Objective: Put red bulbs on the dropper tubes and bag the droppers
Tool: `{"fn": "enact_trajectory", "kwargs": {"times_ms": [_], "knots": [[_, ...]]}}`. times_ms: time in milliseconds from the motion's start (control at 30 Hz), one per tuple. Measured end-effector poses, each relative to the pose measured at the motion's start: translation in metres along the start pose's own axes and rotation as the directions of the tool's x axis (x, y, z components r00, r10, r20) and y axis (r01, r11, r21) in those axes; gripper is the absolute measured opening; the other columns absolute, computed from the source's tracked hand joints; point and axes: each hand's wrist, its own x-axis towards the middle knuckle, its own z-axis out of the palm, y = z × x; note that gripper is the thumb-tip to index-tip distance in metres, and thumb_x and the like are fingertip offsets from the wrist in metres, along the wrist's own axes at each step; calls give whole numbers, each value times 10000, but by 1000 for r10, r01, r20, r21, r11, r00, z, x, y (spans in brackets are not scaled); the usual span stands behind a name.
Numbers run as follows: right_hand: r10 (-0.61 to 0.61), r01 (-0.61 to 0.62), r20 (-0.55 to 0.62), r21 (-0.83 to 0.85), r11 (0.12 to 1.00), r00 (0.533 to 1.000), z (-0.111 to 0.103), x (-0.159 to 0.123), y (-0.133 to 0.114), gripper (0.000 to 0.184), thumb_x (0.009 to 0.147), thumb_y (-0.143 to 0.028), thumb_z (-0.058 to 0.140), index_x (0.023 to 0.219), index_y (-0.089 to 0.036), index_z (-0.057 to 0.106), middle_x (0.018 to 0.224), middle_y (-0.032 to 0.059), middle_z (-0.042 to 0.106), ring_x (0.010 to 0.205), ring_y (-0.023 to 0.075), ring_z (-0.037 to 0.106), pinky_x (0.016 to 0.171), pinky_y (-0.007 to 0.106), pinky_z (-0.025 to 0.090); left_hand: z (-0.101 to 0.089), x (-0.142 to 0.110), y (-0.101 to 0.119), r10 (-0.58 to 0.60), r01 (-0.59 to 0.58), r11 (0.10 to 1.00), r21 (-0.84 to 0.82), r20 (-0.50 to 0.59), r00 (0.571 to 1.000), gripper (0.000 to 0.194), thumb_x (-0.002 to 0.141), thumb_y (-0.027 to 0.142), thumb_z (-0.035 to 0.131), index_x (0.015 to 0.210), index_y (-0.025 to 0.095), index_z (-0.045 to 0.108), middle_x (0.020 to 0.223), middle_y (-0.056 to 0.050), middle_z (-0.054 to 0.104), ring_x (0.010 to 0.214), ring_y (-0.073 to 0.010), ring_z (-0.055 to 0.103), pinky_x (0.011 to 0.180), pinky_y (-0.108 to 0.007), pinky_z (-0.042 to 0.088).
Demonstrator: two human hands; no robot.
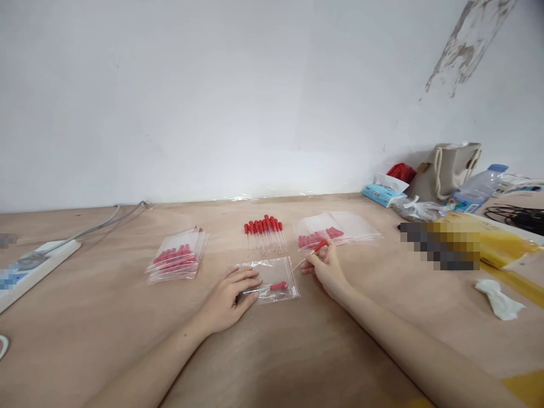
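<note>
A small clear zip bag lies flat on the wooden table with one red-bulbed glass dropper inside. My left hand rests on the bag's left edge, fingers curled and pressing it down. My right hand is just right of the bag, pinching another red-bulbed dropper whose glass tip points toward the bag's mouth. Behind them lies a row of several loose droppers.
A stack of filled bags lies at the left and a pile of bags at the right. A power strip sits far left. A tissue pack, canvas bag, bottle, yellow packet and crumpled tissue crowd the right.
</note>
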Motion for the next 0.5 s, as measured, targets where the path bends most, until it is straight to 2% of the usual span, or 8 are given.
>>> {"fn": "enact_trajectory", "kwargs": {"times_ms": [67, 167, 233, 300, 367, 500], "knots": [[67, -67, 6, 26, 997, 998, 1, -1, 0, 509, 673, -314, 588, 1086, -240, 301, 643, -69, 511, 522, 117, 579, 515, 276, 515, 0, 0, 0, -11, 11, 1000, -1, -6, 1000, 329, 842, 308, 455, 1161, 262, 522, 1195, -29, 544, 1142, -204, 448, 1020, -451, 267], [145, -149, 80, 46, 988, 986, -5, 0, 0, 285, 685, -365, 594, 865, -202, 445, 639, -37, 532, 557, 115, 587, 581, 295, 520, 0, 0, 2, -16, 16, 1000, 1, -14, 1000, 387, 843, 312, 454, 1225, 247, 452, 1206, -38, 534, 1143, -203, 448, 1024, -445, 262], [156, -158, 160, 3, 987, 975, -11, -1, 0, 270, 655, -368, 633, 799, -178, 505, 664, -14, 559, 604, 115, 589, 649, 305, 513, -1, 1, 2, -12, 12, 1000, 1, -11, 1000, 418, 847, 313, 446, 1257, 241, 408, 1217, -48, 525, 1141, -205, 450, 1025, -446, 261], [158, -141, 247, -86, 986, 956, -15, -2, -1, 318, 615, -369, 671, 827, -165, 549, 706, 3, 590, 623, 113, 578, 673, 308, 499, -2, 1, 3, -11, 11, 1000, 2, -6, 1000, 435, 851, 314, 440, 1275, 241, 382, 1227, -53, 515, 1140, -208, 450, 1024, -450, 260], [128, -74, 320, -174, 982, 939, -16, -3, 0, 370, 609, -372, 677, 890, -164, 554, 727, 6, 602, 618, 111, 559, 651, 303, 484, -2, 0, 3, -14, 14, 1000, 4, 0, 1000, 435, 851, 314, 438, 1277, 245, 380, 1235, -51, 509, 1146, -209, 446, 1024, -451, 259], [-87, 185, 339, -268, 945, 937, -12, -4, 6, 320, 626, -326, 673, 858, -178, 510, 738, 0, 582, 666, 119, 544, 637, 279, 453, -1, 0, 2, -16, 16, 1000, 0, -6, 1000, 431, 844, 304, 449, 1268, 245, 395, 1237, -45, 509, 1147, -209, 447, 1026, -443, 263]]}}
